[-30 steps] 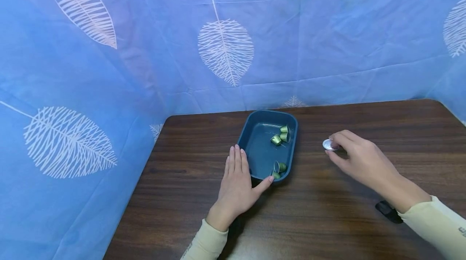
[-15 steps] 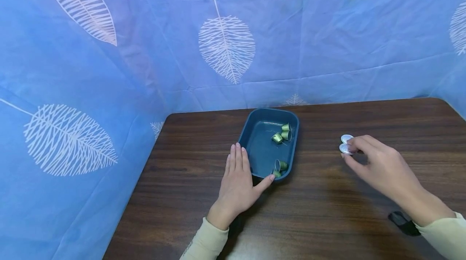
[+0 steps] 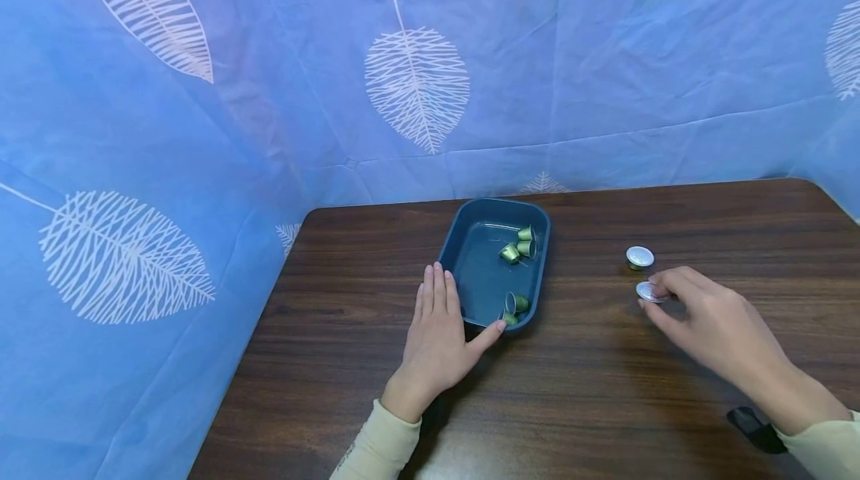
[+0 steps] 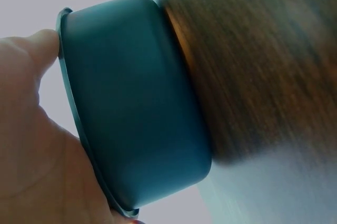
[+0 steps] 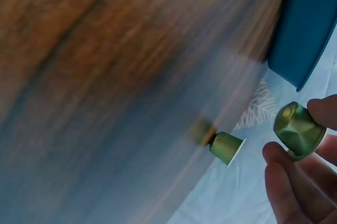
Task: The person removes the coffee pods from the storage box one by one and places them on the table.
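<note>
I watch a brown table (image 3: pixel 571 413), a blue tray (image 3: pixel 475 280), a straight-fingered left hand (image 3: pixel 437 346) against it, sleeve marks (image 3: pixel 346 454) illegible. The right hand (image 3: pixel 722 327), near a standing capsule (image 3: pixel 640 257), pinches a dented capsule (image 5: pixel 296 130), its green body shown only by my right-wrist view. Inside the tray, five capsules (image 3: pixel 510 254) lie, the nearest partly hidden.
</note>
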`<state>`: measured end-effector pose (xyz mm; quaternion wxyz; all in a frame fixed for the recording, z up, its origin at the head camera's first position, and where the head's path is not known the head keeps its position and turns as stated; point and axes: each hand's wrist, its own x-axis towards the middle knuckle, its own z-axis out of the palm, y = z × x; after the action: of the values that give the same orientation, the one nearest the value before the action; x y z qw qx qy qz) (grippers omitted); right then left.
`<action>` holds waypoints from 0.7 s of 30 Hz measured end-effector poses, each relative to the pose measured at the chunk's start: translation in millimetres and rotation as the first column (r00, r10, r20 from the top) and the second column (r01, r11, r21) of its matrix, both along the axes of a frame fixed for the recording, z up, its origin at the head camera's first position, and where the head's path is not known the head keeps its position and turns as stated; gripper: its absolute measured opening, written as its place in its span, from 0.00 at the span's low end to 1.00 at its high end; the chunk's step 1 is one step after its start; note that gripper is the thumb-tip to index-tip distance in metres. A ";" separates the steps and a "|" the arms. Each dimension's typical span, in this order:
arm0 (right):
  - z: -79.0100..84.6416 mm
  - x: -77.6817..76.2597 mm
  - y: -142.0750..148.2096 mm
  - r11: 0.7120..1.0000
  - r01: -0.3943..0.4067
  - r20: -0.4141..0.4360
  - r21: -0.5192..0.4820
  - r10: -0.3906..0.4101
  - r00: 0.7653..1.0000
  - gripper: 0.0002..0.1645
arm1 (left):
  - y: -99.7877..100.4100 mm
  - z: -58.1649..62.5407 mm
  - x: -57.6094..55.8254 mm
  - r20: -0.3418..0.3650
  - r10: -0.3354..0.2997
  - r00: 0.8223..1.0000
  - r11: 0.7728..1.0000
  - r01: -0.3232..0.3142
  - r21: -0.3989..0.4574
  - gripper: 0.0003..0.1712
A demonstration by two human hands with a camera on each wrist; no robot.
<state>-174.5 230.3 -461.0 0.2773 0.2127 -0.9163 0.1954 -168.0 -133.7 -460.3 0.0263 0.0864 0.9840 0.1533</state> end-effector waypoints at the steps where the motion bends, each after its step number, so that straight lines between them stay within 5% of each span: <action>1: -0.3 1.1 0.2 1.000 0.001 0.018 0.011 -0.002 1.000 0.15 | 0.0 0.1 0.1 -0.002 0.000 1.000 1.000 0.000 -0.002 0.66; 3: -1.2 2.4 0.4 0.999 0.010 0.046 0.039 -0.011 0.999 0.22 | 0.0 0.1 0.2 -0.003 0.001 1.000 1.000 -0.001 -0.005 0.66; 21: -17.2 4.0 4.5 0.987 0.015 0.125 0.163 -0.036 0.991 0.24 | -0.8 1.0 1.1 -0.014 0.000 1.000 1.000 0.000 0.001 0.66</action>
<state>-170.5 234.9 -478.2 0.2025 0.2098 -0.9477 0.1300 -166.9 -134.5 -459.3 0.0195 0.0873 0.9841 0.1533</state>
